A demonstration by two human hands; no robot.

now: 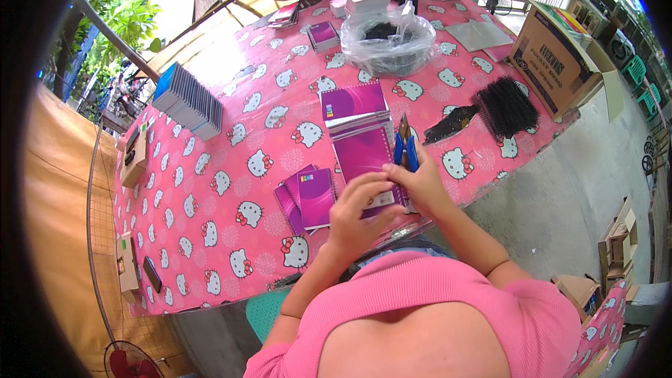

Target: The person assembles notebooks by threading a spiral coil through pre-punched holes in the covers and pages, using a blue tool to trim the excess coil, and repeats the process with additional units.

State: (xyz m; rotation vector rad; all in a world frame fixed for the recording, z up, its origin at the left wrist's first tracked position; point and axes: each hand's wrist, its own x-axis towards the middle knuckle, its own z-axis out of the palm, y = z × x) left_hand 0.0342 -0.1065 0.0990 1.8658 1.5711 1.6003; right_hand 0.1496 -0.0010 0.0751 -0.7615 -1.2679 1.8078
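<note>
Our right hand [422, 180] grips slim metal pliers [404, 148] by their smooth blue handles, tips pointing away from us. Our left hand [357, 215] is open, fingers curved and thumb apart, over a glossy purple notebook [382, 200] near the counter's [224, 239] front edge; we cannot tell how firmly it touches. To the left, thin spiral-bound notebooks [316, 197] overlap in a fan. Right of the pliers, black wire coils [509, 108] bristle densely. Farther back sits a crinkled, translucent plastic bag [357, 45].

The right hand [422, 180] holds blue-handled pliers [404, 152] beside purple notebooks [358, 156].
</note>
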